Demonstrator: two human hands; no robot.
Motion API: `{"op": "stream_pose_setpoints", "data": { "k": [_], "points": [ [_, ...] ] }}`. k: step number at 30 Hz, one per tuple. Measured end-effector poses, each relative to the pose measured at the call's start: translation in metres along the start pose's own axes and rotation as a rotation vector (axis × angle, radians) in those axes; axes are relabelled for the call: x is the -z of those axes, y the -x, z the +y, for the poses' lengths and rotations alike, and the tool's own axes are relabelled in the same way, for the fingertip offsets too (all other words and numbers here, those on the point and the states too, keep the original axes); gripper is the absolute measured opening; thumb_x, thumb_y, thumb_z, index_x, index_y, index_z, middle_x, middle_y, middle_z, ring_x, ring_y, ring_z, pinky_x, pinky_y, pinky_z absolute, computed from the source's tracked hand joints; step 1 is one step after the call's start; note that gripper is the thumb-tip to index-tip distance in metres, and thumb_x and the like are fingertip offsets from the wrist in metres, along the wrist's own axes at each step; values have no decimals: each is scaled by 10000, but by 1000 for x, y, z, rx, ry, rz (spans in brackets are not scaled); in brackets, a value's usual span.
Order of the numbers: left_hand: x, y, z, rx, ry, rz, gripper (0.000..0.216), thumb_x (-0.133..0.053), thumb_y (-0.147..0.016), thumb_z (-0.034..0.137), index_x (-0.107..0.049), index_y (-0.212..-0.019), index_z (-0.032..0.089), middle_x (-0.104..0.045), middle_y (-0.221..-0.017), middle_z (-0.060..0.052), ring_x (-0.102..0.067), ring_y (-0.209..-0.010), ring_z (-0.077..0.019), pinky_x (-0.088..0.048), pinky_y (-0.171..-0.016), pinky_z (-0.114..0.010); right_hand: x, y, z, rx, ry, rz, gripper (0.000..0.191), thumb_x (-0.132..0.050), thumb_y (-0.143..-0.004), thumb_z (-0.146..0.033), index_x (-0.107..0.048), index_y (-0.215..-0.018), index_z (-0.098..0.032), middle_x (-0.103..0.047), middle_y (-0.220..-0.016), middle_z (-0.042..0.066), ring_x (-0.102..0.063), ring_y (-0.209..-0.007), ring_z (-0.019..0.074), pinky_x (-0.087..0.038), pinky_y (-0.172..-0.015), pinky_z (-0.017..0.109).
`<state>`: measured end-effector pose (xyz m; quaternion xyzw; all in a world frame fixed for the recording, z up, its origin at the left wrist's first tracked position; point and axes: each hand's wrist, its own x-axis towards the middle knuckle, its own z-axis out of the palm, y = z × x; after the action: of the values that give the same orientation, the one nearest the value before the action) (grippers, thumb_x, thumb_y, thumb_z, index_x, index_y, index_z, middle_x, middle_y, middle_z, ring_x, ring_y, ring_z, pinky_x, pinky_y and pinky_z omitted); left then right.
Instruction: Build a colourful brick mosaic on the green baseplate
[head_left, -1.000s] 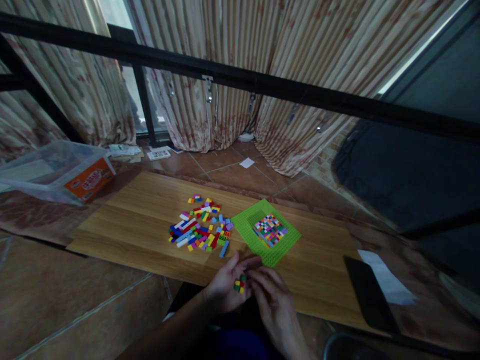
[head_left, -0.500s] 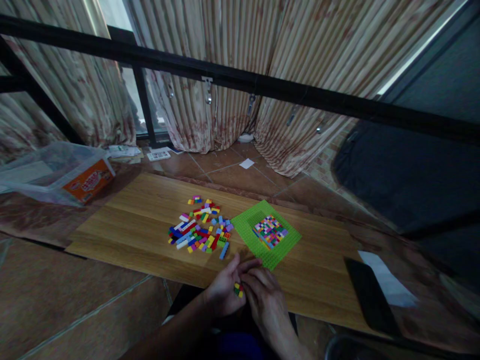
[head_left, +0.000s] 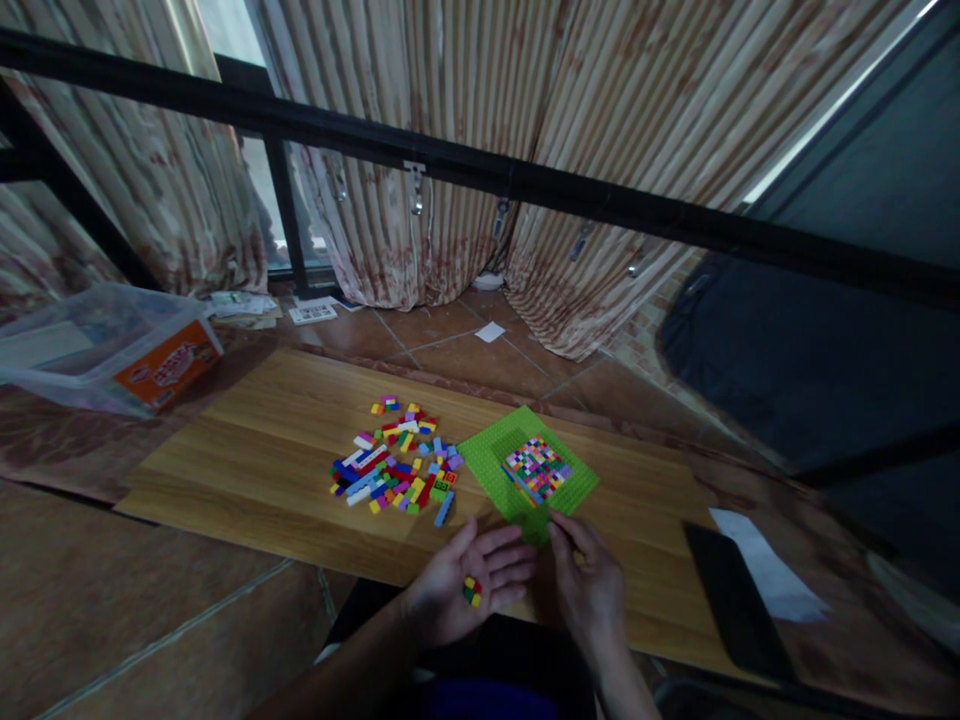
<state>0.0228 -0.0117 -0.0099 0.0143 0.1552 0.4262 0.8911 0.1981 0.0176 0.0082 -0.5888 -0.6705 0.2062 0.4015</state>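
Note:
My left hand [head_left: 476,580] is palm up over the table's near edge, fingers stretched out. Several small toy bricks [head_left: 472,591] in red, yellow and green rest on its palm. To its right, my right hand [head_left: 592,585] is closed in a pinch by the near corner of the green baseplate [head_left: 484,455]; what its fingertips hold, if anything, is too small to tell. A block of many-coloured bricks [head_left: 538,468] stands on the baseplate. Left of the plate lies a loose pile of toy bricks [head_left: 397,465] of mixed colours and lengths.
The wooden table [head_left: 247,450] runs across the view. A clear plastic box [head_left: 90,350] with an orange label is at the left. On the right lie a dark flat device [head_left: 735,595] and white paper [head_left: 769,570]. A black rail [head_left: 465,160] crosses before the curtains.
My hands have come apart. The right hand has moved right, toward the baseplate's near corner. My left hand has opened flat, showing the bricks on its palm.

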Motion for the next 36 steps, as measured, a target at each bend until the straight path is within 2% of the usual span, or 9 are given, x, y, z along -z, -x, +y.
{"op": "stream_pose_setpoints", "data": {
  "k": [8,18,21,27,32,36],
  "points": [
    [-2,1,0,1,-9,2,590,-342,-895,555,-563,-1203,104,-612,-1185,-171,-547,-1121,-271,-304,-983,-392,-14,-17,11,-103,-48,90,327,-505,-854,-413,-689,-968,-167,-699,-1001,111,-648,-898,237,-491,-811,374],
    [1,1,0,12,-27,-12,624,-328,-885,579,-532,-1249,114,-576,-1236,-174,-520,-1161,-277,-302,-985,-390,-34,-26,17,-34,-165,275,238,-575,-810,-370,-703,-874,-180,-658,-925,84,-608,-869,203,-472,-810,360],
    [2,1,0,13,-33,-8,634,-327,-884,582,-520,-1264,112,-559,-1257,-173,-504,-1179,-284,-291,-1001,-399,-36,-27,19,-103,-237,266,236,-605,-780,-373,-708,-860,-177,-665,-918,82,-610,-865,204,-470,-806,357],
    [6,0,1,17,-46,-35,609,-345,-887,556,-508,-1273,114,-545,-1274,-172,-484,-1198,-289,-277,-1015,-406,-36,-36,19,-385,-426,242,273,-695,-660,-369,-713,-827,-155,-715,-862,81,-641,-816,217,-481,-762,343],
    [5,0,1,16,-57,-25,578,-361,-886,543,-518,-1265,136,-540,-1285,-156,-461,-1220,-287,-268,-1017,-409,-26,-50,12,-532,-537,147,268,-749,-533,-332,-703,-730,-156,-708,-716,42,-626,-649,188,-460,-577,283],
    [4,0,0,19,-63,-4,607,-354,-879,573,-525,-1260,132,-550,-1268,-164,-472,-1203,-284,-275,-1004,-406,-16,-58,5,-580,-523,59,242,-745,-517,-311,-690,-688,-149,-655,-591,9,-558,-503,143,-387,-449,236]
  ]
}}
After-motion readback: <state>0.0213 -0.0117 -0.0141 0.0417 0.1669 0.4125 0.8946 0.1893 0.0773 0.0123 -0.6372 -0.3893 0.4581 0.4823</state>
